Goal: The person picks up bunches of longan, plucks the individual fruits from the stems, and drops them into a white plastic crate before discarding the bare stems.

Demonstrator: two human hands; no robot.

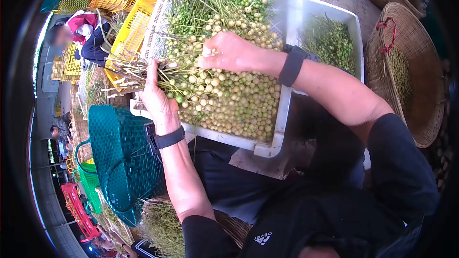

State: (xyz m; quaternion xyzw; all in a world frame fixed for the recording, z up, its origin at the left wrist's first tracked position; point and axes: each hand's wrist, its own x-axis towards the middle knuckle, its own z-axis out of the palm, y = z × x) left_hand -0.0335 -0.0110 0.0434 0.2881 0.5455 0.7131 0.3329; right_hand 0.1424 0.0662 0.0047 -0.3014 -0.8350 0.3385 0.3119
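Note:
My left hand [157,96] is closed round a bundle of cut stems [131,72] at the left edge of a white crate [282,119]. Round pale-yellow fruits hang from the bundle to the right of that hand. Above them my right hand [222,51] is curled in a fist shape over the fruit clusters; whatever its fingers pinch is hidden. Loose yellowish fruits [248,110] fill the near part of the crate, and green fruits on stems [234,5] lie in its far part. Both wrists wear dark bands.
A white tub [356,21] of green stems stands right of the crate, with wicker baskets [425,81] beyond. Left are yellow crates [136,26] and a teal woven basket [103,138]. A person in a red and dark top [93,43] is at the upper left.

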